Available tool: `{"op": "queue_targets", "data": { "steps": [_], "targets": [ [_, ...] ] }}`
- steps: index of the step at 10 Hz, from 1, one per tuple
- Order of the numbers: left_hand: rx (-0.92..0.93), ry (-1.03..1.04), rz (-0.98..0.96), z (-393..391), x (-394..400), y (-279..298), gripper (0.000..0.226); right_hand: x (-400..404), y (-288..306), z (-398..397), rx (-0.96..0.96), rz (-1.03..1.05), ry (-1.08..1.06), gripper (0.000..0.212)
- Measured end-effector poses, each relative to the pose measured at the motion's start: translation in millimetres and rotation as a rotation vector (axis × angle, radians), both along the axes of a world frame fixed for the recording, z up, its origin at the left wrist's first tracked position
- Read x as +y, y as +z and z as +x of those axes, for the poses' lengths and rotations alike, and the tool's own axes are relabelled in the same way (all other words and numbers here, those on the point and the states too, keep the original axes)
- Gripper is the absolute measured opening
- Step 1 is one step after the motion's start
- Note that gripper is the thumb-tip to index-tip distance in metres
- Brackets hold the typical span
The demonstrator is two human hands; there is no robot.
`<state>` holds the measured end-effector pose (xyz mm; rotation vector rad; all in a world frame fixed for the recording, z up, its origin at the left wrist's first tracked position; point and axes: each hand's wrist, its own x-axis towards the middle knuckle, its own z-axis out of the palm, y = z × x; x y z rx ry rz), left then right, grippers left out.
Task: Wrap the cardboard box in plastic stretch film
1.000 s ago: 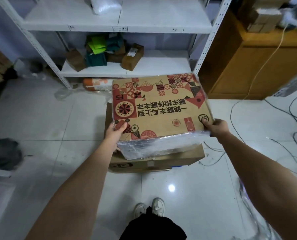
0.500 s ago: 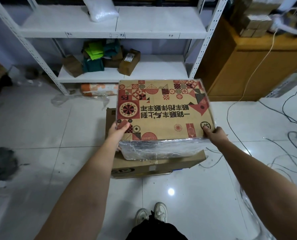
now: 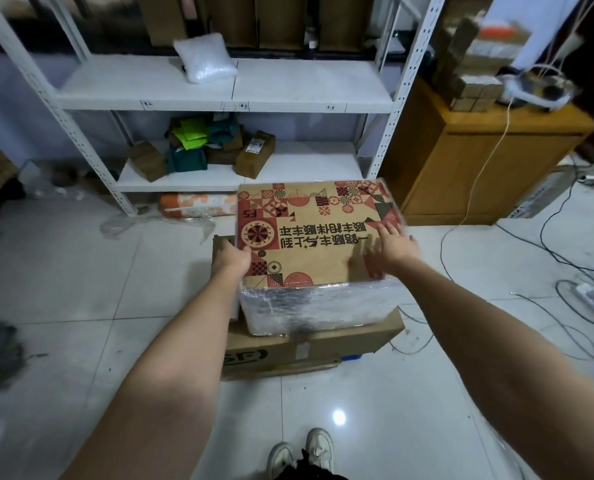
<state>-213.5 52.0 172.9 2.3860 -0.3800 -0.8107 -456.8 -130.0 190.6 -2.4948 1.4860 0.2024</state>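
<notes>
A brown cardboard box printed with red and black patterns (image 3: 314,233), its near side sheathed in clear plastic stretch film (image 3: 314,308), sits on a larger plain brown carton (image 3: 309,351) on the white tiled floor (image 3: 81,289). The person's left hand (image 3: 231,261) grips the box's left edge, thumb curled over the top. The right hand (image 3: 391,249) lies flat on the printed lid near the right edge, fingers spread and straight (slightly blurred), holding nothing. Behind stands a white metal shelving rack (image 3: 226,98) with small parcels; a wooden cabinet (image 3: 479,161) stands to the right.
</notes>
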Motion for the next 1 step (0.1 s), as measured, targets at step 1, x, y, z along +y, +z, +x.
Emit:
{"op": "queue_targets", "data": {
  "steps": [1],
  "targets": [
    [-0.262,-0.217,-0.028,1.1,-10.2,41.3,0.053,4.4,27.7,21.9,-0.061,-0.045,0.083,0.069]
  ]
}}
